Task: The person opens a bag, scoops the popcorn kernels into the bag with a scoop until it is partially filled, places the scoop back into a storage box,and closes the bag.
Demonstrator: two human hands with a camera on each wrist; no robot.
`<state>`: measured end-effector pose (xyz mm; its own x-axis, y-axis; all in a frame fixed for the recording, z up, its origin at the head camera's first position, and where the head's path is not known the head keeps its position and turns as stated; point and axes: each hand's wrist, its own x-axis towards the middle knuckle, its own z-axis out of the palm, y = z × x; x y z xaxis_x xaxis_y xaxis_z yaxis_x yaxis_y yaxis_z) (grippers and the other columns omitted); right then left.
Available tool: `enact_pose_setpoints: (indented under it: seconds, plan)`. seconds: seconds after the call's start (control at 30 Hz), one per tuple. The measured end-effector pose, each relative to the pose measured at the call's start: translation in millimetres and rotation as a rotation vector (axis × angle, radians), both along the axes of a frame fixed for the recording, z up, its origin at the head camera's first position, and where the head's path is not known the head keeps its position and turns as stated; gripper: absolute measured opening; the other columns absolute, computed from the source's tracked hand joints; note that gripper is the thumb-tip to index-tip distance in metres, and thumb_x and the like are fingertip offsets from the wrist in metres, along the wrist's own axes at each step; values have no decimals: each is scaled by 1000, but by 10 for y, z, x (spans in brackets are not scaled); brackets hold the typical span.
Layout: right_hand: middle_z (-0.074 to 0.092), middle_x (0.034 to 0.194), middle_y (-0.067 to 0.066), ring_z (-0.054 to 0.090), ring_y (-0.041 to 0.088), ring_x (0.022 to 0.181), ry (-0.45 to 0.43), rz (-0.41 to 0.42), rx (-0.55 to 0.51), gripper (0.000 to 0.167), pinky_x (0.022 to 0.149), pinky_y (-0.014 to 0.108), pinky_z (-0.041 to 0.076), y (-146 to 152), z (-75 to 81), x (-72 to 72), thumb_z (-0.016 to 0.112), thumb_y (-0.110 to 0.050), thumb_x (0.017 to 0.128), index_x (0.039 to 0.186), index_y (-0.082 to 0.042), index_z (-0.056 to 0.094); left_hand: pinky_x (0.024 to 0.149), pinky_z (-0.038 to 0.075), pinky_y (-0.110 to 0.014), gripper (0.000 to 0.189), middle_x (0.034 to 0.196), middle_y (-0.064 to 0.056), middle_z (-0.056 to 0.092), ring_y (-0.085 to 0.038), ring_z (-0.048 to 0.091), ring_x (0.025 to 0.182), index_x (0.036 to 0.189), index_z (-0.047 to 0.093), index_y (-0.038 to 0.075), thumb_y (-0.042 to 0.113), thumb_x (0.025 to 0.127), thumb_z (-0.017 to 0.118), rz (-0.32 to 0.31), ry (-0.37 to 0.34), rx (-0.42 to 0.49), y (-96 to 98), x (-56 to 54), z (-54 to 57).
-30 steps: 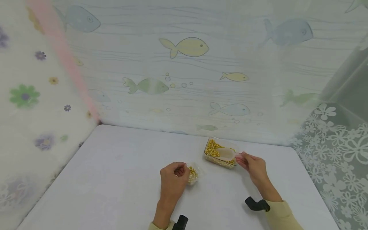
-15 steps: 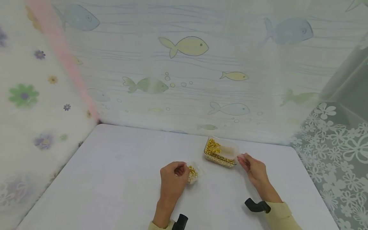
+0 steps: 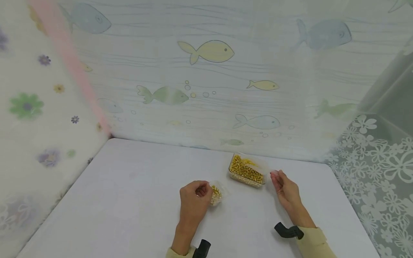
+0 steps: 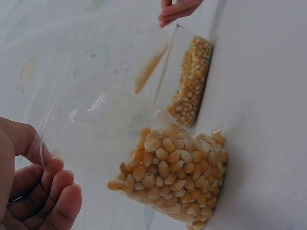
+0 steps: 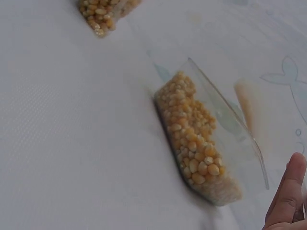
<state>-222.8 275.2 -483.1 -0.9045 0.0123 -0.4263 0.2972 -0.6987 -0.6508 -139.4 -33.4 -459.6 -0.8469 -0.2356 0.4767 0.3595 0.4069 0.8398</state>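
Note:
My left hand [image 3: 195, 200] pinches the upper rim of a clear plastic bag [image 4: 180, 179] of yellow corn kernels. The bag stands on the table, its mouth held up. Behind it and to the right is a clear rectangular container [image 3: 246, 180], part filled with the same kernels. My right hand [image 3: 287, 190], beside the container's right end, pinches a translucent whitish scoop [image 3: 264, 166]. The scoop is tilted above the container, and a yellowish-brown patch, seemingly kernels, shows through it. Its handle is mostly hidden by the fingers, and its outline is faint in both wrist views.
A white table [image 3: 129, 200] carries the bag and container. Close behind the container rises a pale curtain [image 3: 206, 107] printed with fish. Flower-patterned sheets stand at the left and right sides. A black curved piece [image 3: 288, 230] sits at each wrist.
The scoop has tilted up and back within my right hand, uncovering more kernels in the container. That hand has shifted slightly right. My left hand and the bag look unchanged.

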Motion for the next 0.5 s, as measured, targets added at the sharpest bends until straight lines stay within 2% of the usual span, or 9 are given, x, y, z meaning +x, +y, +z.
enact_pose_setpoints:
  seconds: [0.17,0.5]
  plan:
    - [77,81,4,75,8,80,40,-1,-9,34,79,14,57,3,-26,11,49,-17,107,85,-6,74,54,53,-23,6,69,-1,64,-6,56,60,84,74,-3,-8,81,73,-4,1,3,0,5,3]
    - [77,80,5,74,10,77,32,-6,-16,37,77,16,58,-6,-36,24,49,-18,107,84,-5,75,54,53,-23,6,68,-1,64,-6,56,60,84,75,-3,-7,81,73,2,-9,6,0,3,16]
